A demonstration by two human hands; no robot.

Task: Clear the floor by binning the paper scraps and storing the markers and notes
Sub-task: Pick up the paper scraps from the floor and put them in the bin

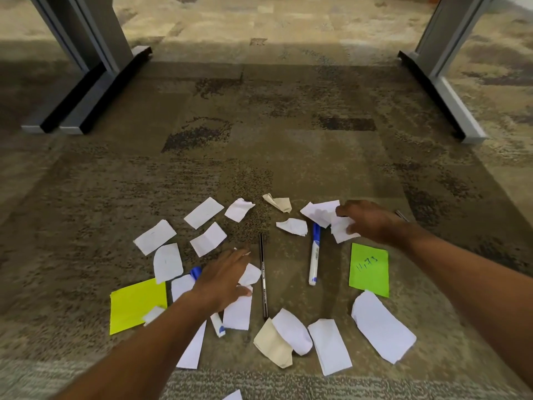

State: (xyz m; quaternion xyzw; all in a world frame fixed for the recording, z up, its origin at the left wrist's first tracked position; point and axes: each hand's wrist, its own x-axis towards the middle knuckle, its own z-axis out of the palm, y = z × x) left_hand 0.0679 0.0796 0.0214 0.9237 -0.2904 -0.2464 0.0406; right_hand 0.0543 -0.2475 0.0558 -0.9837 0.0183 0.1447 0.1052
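Several white and beige paper scraps lie scattered on the carpet. My right hand grips white scraps at the far right of the pile. My left hand reaches over a scrap, fingers spread, touching the paper under it. A blue-capped white marker lies between the hands. A second blue marker is mostly hidden under my left hand. A thin black pen lies beside that hand. A yellow note sits at left, a green note with writing at right.
Grey table legs with black feet stand at the far left and far right. Another thin pen tip pokes out behind my right wrist. Open patterned carpet stretches beyond the scraps.
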